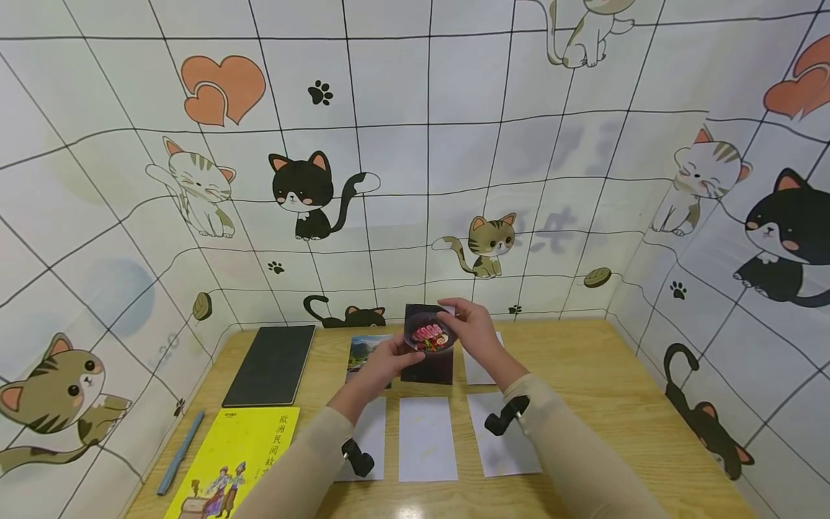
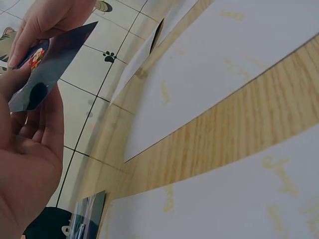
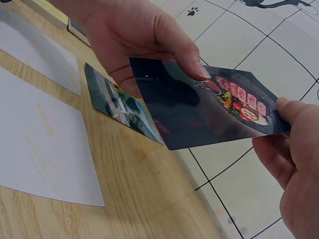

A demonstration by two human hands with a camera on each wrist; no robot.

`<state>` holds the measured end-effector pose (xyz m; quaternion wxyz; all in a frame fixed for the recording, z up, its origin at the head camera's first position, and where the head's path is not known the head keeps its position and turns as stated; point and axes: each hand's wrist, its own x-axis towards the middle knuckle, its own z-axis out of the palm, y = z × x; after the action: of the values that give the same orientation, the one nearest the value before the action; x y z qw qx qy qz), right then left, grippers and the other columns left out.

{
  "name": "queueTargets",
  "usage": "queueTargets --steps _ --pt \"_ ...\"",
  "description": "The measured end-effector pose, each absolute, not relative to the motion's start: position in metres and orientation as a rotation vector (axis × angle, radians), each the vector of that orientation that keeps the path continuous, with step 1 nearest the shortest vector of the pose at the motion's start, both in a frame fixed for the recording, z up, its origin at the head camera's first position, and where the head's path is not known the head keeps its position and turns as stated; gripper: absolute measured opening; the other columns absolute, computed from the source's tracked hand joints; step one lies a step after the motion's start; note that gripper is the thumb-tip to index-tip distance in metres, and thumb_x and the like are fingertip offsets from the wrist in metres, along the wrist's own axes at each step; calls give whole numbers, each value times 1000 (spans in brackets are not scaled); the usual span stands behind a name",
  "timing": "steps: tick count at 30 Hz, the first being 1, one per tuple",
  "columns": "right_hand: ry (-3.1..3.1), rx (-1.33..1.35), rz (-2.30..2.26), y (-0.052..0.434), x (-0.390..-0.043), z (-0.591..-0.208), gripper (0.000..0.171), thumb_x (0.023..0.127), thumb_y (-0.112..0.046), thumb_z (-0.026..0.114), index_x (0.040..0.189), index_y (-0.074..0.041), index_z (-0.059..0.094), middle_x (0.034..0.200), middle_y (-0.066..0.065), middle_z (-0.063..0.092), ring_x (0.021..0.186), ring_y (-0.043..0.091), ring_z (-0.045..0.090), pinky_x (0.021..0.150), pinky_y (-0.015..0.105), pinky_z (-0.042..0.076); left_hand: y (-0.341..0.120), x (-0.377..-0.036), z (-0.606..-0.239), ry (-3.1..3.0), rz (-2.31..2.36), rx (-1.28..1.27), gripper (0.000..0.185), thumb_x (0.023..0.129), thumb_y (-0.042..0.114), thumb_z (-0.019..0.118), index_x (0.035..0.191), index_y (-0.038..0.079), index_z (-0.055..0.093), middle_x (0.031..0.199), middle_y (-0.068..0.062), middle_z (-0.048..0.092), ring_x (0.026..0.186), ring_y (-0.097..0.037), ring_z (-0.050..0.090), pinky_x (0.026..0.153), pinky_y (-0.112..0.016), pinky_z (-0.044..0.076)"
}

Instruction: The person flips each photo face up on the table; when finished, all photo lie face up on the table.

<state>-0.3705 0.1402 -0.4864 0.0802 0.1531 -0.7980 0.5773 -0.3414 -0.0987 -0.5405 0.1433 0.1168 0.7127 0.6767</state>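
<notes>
Both hands hold up a dark photo card (image 1: 428, 369) with a picture of sliced meat and vegetables in a round bowl. My left hand (image 1: 384, 366) pinches its left edge, the thumb lying on the printed face in the right wrist view. On the other side, my right hand (image 1: 476, 333) grips the card's edge between thumb and fingers. The card is tilted and raised above the table. Behind the left hand lies a landscape photo card (image 3: 119, 105), partly covered in the head view. White cards (image 1: 428, 440) with faint yellow writing lie in a row nearer the body.
Another white card (image 1: 476, 367) lies partly behind the right arm. At the left are a black notebook (image 1: 271, 366), a yellow book (image 1: 236, 450) and a blue-grey pen-like stick (image 1: 181, 453). A cat-print curtain (image 1: 402, 166) encloses the wooden table (image 1: 596, 404) at the back and sides.
</notes>
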Motion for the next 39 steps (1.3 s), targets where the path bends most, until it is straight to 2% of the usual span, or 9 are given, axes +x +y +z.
queueTargets --steps 9,14,17,19,23,26,30,34,39 --pt "-2389 428 1744 142 -375 -487 32 106 -26 79 135 -12 79 97 8 79 86 21 76 70 29 60 -97 -339 -548 2039 1941 374 48 105 24 80 148 6 66 136 -9 76 125 -25 73 110 -45 56" --pt "-2380 429 1785 142 -377 -489 33 106 -24 79 135 -9 78 101 11 80 87 21 77 69 27 61 -97 -339 -550 2056 1932 368 49 105 25 80 148 8 66 136 -7 76 125 -23 72 111 -45 55" --pt "-2371 434 1822 144 -377 -490 35 107 -22 78 137 -4 75 113 16 80 89 20 78 69 27 61 -98 -339 -550 2062 1933 353 50 105 27 80 150 11 66 136 -6 76 125 -23 73 109 -44 56" --pt "-2362 441 1848 145 -376 -490 34 107 -19 78 137 -3 75 121 20 79 87 21 78 68 28 62 -100 -339 -550 2078 1931 345 51 105 28 80 151 12 65 135 -7 76 122 -24 73 103 -41 58" --pt "-2345 448 1871 149 -372 -490 30 106 -15 79 134 -4 77 136 23 73 78 22 75 66 33 64 -104 -340 -548 2081 1964 302 52 106 23 78 153 9 63 138 -11 74 119 -26 74 97 -40 62" --pt "-2341 443 1883 153 -369 -493 29 105 -12 79 132 -4 77 127 23 73 74 21 72 67 43 66 -108 -342 -546 2078 2018 244 46 105 18 78 147 4 65 135 -15 73 116 -28 76 97 -42 63" --pt "-2352 407 1917 158 -364 -499 29 104 -10 79 132 -1 75 103 15 71 75 20 72 69 47 67 -113 -345 -542 2087 2081 153 35 104 17 78 136 3 69 126 -15 75 105 -27 78 91 -44 62" --pt "-2353 378 1945 160 -357 -506 28 104 -8 79 130 2 74 99 10 76 79 18 74 72 41 67 -117 -350 -541 2037 2182 90 30 104 16 77 131 6 69 122 -15 76 100 -25 78 86 -41 62" --pt "-2341 370 1997 157 -347 -515 27 103 -4 78 128 4 73 100 14 79 85 19 76 79 49 67 -119 -355 -540 1964 2327 28 29 105 13 76 130 1 67 121 -13 76 102 -23 78 88 -38 65"
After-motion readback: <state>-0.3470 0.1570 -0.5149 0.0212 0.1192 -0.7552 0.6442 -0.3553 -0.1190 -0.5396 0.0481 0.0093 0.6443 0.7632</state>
